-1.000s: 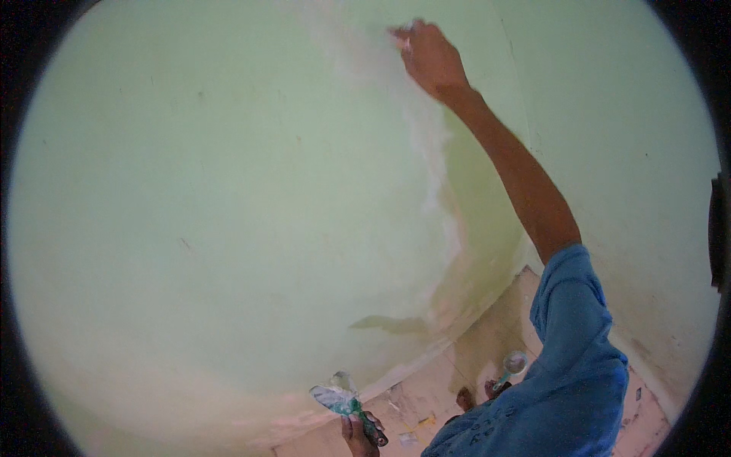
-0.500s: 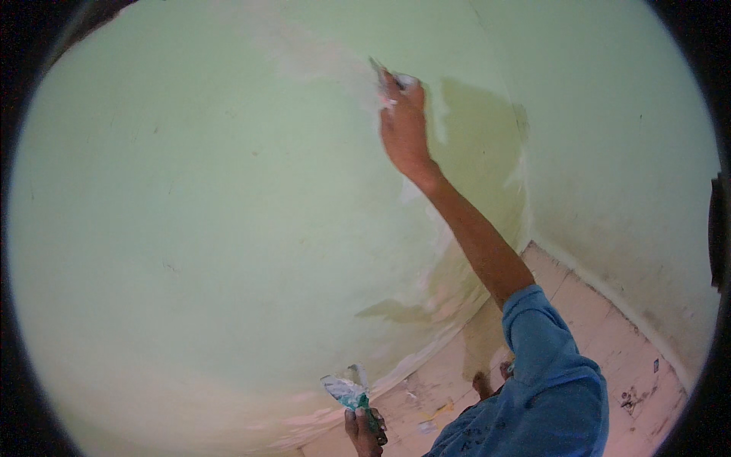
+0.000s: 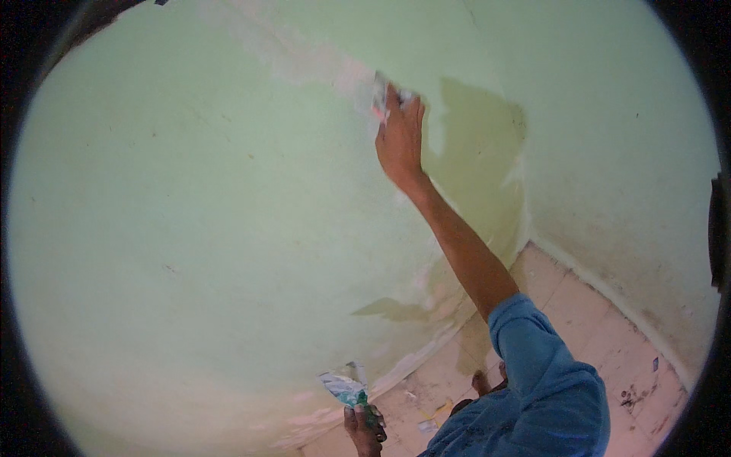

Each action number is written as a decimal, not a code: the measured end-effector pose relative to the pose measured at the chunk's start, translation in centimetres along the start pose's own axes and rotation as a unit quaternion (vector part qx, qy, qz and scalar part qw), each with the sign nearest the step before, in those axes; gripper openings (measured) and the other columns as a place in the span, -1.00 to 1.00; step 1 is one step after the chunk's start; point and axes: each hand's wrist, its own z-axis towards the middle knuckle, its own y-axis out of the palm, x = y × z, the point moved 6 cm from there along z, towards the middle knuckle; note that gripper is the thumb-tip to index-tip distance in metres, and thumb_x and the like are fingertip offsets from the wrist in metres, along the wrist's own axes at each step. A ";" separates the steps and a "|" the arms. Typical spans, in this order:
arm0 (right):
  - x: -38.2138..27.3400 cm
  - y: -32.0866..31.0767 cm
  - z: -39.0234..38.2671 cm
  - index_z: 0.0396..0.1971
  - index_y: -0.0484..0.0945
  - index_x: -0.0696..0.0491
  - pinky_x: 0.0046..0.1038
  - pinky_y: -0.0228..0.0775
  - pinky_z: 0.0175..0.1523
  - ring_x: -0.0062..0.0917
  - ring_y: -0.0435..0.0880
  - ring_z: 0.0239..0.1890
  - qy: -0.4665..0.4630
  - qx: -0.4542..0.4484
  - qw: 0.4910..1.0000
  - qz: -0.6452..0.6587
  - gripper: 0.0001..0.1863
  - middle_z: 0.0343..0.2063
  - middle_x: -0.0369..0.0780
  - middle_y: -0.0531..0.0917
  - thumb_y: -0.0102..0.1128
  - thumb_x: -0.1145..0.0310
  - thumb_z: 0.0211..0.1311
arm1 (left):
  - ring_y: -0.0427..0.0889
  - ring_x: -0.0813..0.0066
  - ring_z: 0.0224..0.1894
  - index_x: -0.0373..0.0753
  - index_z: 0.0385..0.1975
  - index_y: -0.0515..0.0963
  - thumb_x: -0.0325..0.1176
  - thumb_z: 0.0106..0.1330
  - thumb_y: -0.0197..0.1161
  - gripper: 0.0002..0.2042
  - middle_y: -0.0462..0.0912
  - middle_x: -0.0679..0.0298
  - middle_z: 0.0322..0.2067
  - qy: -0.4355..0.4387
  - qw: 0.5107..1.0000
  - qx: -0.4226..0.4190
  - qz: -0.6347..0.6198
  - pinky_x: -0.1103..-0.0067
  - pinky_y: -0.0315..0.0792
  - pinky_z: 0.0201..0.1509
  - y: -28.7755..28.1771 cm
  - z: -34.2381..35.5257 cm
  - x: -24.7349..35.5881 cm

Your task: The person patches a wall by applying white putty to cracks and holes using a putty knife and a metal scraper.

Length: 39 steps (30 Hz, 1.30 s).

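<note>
Right hand [image 3: 399,146], far, clamped on flat blade [image 3: 378,93] by pale streak [image 3: 304,59] on wall [image 3: 228,228]; left hand [image 3: 362,433], near, clamped on putty knife [image 3: 345,387]. Blade best held low, pressure even.

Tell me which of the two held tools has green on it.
The putty knife in the left hand, low in the view: green shows below its smeared blade. The flat scraper in the right hand, higher up, shows no green.
</note>
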 end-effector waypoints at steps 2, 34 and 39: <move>-0.3 0.8 2.8 0.18 0.25 0.34 -0.15 0.15 0.09 -0.07 0.31 -0.07 0.018 0.057 0.998 -0.010 -0.38 -0.12 0.10 0.37 -0.02 0.74 -0.02 | 0.43 0.47 -0.79 -0.18 -0.25 0.30 -0.15 0.42 -0.01 -0.78 0.48 0.22 -0.65 -0.034 0.999 0.007 0.030 0.62 0.16 -0.88 -0.3 -0.1 -0.3; -0.7 3.5 -2.3 0.25 0.21 0.19 -0.06 0.19 0.15 0.00 0.31 0.05 -0.093 -0.115 0.983 -0.111 -0.33 -0.01 0.16 0.34 0.02 0.64 0.02 | 0.43 0.49 -0.78 -0.21 -0.28 0.29 -0.19 0.44 -0.03 -0.80 0.49 0.22 -0.64 -0.035 0.999 -0.002 0.006 0.64 0.17 -0.88 0.4 0.2 -0.5; -1.4 -0.4 -6.6 0.25 0.24 0.14 -0.06 0.21 0.11 -0.04 0.35 -0.04 -0.104 -0.115 0.988 -0.020 -0.33 -0.09 0.11 0.39 0.06 0.62 0.03 | 0.44 0.46 -0.76 -0.21 -0.27 0.31 -0.21 0.43 -0.01 -0.81 0.50 0.20 -0.63 -0.047 0.999 -0.009 -0.006 0.64 0.26 -0.81 0.1 0.2 -0.7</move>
